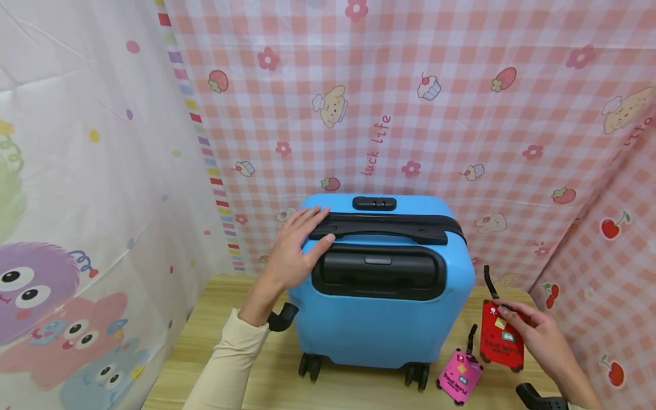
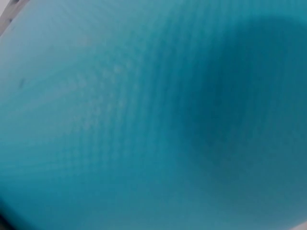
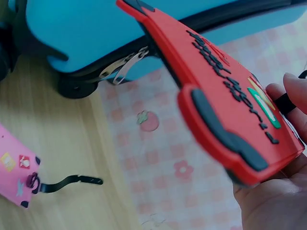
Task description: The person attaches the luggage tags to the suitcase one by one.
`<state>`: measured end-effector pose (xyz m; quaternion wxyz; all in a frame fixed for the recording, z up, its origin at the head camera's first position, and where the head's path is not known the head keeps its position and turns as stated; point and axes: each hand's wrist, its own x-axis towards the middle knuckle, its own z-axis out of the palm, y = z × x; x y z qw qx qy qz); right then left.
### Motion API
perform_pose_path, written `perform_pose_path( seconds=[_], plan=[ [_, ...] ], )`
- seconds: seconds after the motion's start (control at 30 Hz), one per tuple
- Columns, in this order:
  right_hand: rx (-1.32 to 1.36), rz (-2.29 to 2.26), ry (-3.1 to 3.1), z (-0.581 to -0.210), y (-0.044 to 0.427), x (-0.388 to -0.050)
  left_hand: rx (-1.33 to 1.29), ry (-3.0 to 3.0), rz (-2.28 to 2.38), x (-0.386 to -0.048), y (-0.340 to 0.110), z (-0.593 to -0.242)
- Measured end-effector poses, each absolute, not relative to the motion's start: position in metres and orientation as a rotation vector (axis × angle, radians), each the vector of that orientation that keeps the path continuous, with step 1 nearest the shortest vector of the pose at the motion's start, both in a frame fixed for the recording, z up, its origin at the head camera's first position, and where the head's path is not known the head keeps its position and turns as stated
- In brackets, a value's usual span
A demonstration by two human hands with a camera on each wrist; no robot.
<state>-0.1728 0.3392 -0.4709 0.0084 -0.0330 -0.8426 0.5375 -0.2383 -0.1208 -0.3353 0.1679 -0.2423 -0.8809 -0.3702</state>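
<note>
A blue suitcase (image 1: 374, 330) stands upright on its black wheels, with a black carry handle (image 1: 379, 228) across its top. My left hand (image 1: 294, 250) rests on the top left corner, its extended fingers and thumb touching the handle's left end. In the left wrist view the blue shell (image 2: 120, 120) fills nearly everything, blurred. To the suitcase's right, my right hand (image 1: 548, 341) holds a red luggage tag (image 1: 502, 350) shaped like a small suitcase, its black strap (image 1: 490, 283) pointing up. A similar pink luggage tag (image 1: 461, 378) lies on the table, its strap (image 3: 72, 181) stretched out.
The wood-grain table (image 1: 220, 319) bears the suitcase. Behind it hangs a pink checked cloth (image 1: 389, 85), which continues down the right side. A white cartoon-print cloth (image 1: 118, 171) hangs at left. Metal zipper pulls (image 3: 127, 67) dangle by the suitcase's side.
</note>
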Motion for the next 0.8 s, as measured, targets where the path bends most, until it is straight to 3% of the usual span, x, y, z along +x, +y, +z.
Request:
perform_pose_path(
  seconds=[0.37,0.8],
  plan=[
    [-0.075,1.652,-2.548,-0.441,0.332,-0.171,-0.696,-2.513,-1.041,-0.238,-0.12,-0.337],
    [0.144,1.803,-2.262,-0.391,0.313,-0.165,-0.696,-2.526,-1.042,-0.238,-0.12,-0.335]
  ],
)
